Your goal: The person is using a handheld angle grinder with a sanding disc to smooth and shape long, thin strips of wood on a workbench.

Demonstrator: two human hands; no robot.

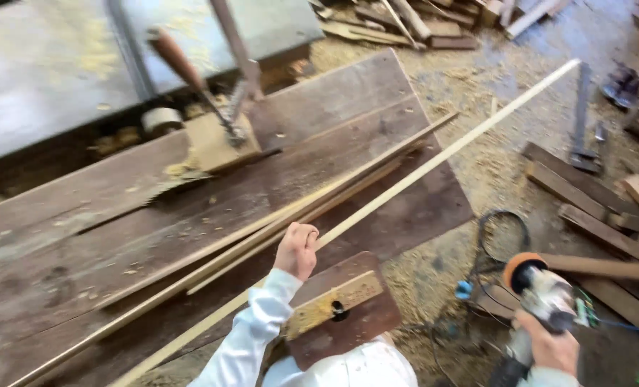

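From the head camera, the left hand (297,249) is closed around a long pale wooden strip (434,156) lying diagonally across the dark plank bench (118,236). The right hand (549,347) grips a grey power tool (545,290) with an orange disc, off the bench edge. Keeping the thin, smooth strip pinned flat seems wise; sawdust covers the floor (491,165).

— What's on my bench (118,208)?
— Dark planks for a top. Thin pale strips (377,204) run corner to corner; a hand saw (197,154) lies by the far edge; a drilled brown block (341,308) sits at my near edge.
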